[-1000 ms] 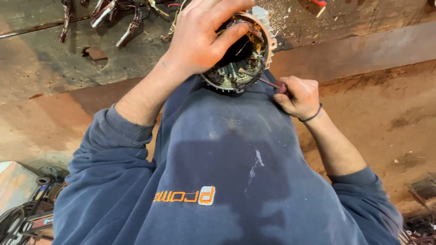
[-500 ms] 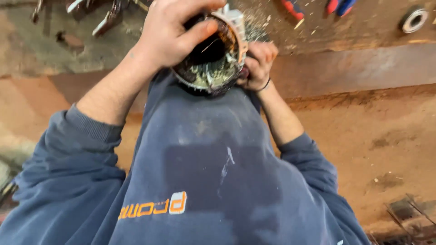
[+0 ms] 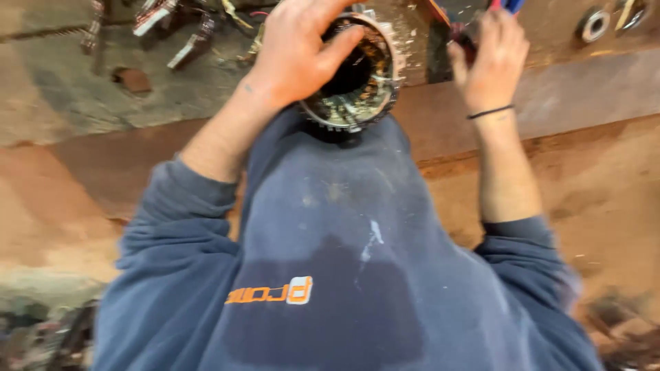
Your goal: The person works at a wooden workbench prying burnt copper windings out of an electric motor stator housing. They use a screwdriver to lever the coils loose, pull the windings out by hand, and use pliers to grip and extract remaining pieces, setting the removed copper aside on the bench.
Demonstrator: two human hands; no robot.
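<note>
Head view: half a second ago the right hand (image 3: 491,58) was tucked against the round metal motor housing (image 3: 357,72) on its right side; now it has left it and reaches up to the desk (image 3: 584,89), well apart from the housing. The housing itself has stayed on the person's knee, against the near edge of the desk

The left hand (image 3: 299,55) is on top of the housing, its fingers (image 3: 340,45) spread and curled over the rim, the thumb hooked into the open middle — a firm hold on one housing with copper windings showing inside. The right hand's fingers are bent around a dark red handle (image 3: 467,38), though blur keeps me from telling how tightly they close, and its tip is hidden. A thin black band (image 3: 489,111) circles that wrist

Right of the housing, past the right hand, a metal ring (image 3: 592,24) lies on the desk. Left of the housing, several grey metal scraps (image 3: 175,31) lie in a heap — too smeared to count. One blue tool handle (image 3: 512,5) shows above the right hand at the frame's top edge
</note>
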